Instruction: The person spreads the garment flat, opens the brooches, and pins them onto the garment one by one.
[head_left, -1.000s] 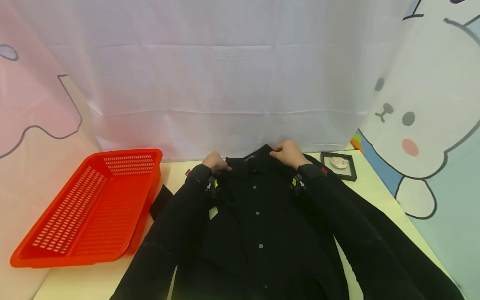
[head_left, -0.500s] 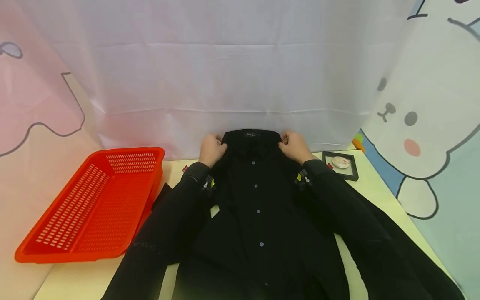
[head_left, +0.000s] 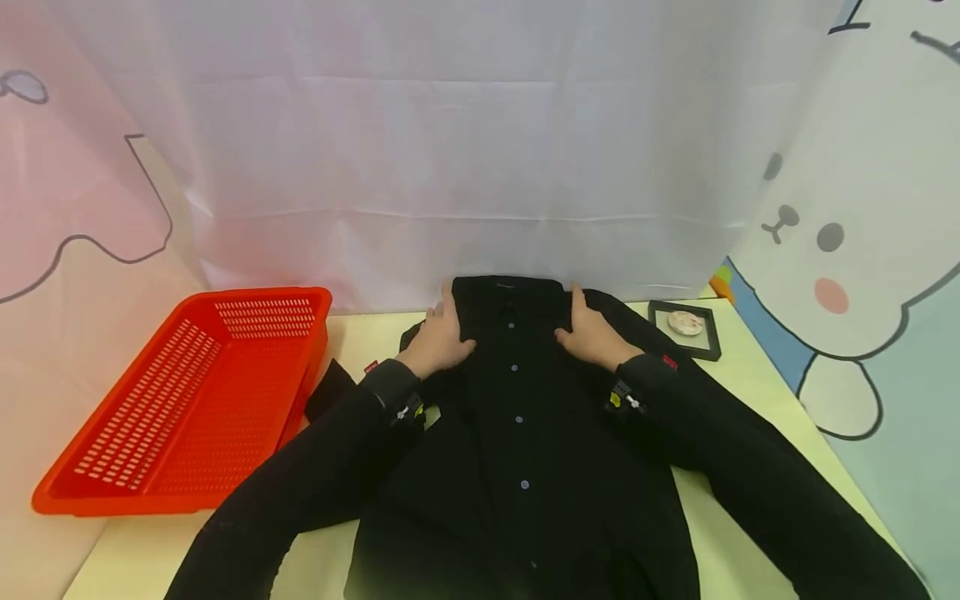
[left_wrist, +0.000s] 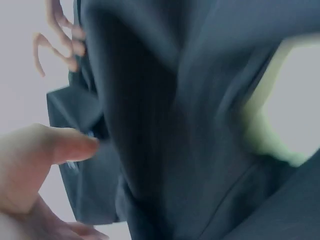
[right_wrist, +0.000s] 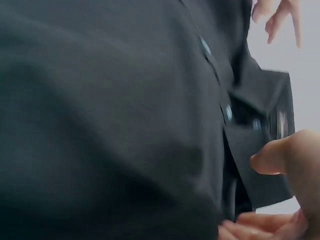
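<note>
One black shirt (head_left: pixel 517 417) lies buttoned-side up at frame centre on the table (head_left: pixel 757 350), left hand (head_left: pixel 441 337) and right hand (head_left: pixel 592 333) pressing flat beside its collar, fingers straight and grasping nothing; one red basket (head_left: pixel 187 400) at left, one small framed item (head_left: pixel 684 327) at right.

- The shirt (head_left: pixel 517 433) lies on the surface (head_left: pixel 757 350), collar toward the backdrop.
- The left hand (head_left: pixel 441 337) rests on the shirt left of the collar, the right hand (head_left: pixel 592 335) right of it.
- The basket (head_left: pixel 187 400) sits left of the shirt.
- The framed item (head_left: pixel 684 327) lies right of the shirt's collar.
</note>
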